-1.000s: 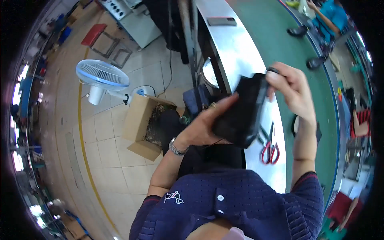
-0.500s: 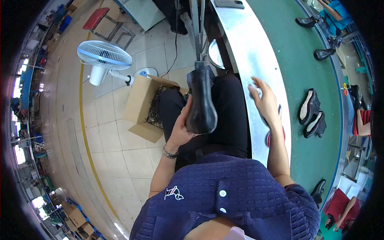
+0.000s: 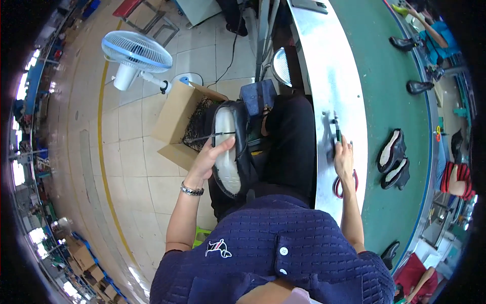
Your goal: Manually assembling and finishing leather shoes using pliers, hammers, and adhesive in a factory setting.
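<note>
A black shoe (image 3: 226,167) is held over my left thigh, its pale, whitish underside facing up. My left hand (image 3: 205,161) grips it from the left side, the thumb lying across the underside. Close to that thumb, a thin dark strip (image 3: 224,134) crosses the pale surface. On the right, my right hand (image 3: 344,161) is over the metal bench, its fingers closed around a slim pen-like tool (image 3: 338,133) with a dark body. Just below that hand lies a red-and-black ring-shaped thing (image 3: 338,186), partly hidden by my wrist.
An open cardboard box (image 3: 169,116) with dark stringy material stands left of my legs. Beyond it is a white fan (image 3: 136,53). The metal bench (image 3: 336,61) runs along my right, beside a green belt (image 3: 374,96) carrying black shoes (image 3: 391,151). Other people work across it.
My left hand has lowered the shoe and turned it, so the pale underside now shows. My right hand, earlier with fingers spread over the bench, has moved nearer me and closed on the tool.
</note>
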Motion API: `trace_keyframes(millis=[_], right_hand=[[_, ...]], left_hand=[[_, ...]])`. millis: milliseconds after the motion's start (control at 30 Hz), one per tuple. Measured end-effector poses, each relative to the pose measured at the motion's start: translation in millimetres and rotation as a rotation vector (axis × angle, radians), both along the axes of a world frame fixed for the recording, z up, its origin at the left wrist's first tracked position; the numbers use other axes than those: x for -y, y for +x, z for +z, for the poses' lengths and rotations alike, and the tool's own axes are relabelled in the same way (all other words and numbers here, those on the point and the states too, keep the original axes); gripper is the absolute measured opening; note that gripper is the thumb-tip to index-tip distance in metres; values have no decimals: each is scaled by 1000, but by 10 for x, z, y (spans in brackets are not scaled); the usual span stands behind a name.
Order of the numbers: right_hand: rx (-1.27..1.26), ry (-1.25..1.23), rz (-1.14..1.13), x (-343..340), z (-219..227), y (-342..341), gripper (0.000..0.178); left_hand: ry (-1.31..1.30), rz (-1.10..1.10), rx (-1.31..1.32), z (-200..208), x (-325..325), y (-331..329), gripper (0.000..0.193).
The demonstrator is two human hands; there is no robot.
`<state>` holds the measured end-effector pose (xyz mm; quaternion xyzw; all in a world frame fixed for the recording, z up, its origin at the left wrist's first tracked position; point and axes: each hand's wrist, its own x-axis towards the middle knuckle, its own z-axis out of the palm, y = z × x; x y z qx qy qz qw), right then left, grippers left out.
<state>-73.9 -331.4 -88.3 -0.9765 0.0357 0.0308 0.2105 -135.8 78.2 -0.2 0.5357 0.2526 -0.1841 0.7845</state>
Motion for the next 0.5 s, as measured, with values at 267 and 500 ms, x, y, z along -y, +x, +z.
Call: trace_keyframes(millis=[267, 500], right_hand=[[-381, 1045, 10, -826, 901, 171, 30], [-760, 920, 395, -1705, 1620, 329, 58]], left_hand=[[76, -82, 106, -64, 189, 237, 77], [149, 25, 401, -171, 18, 158, 62]])
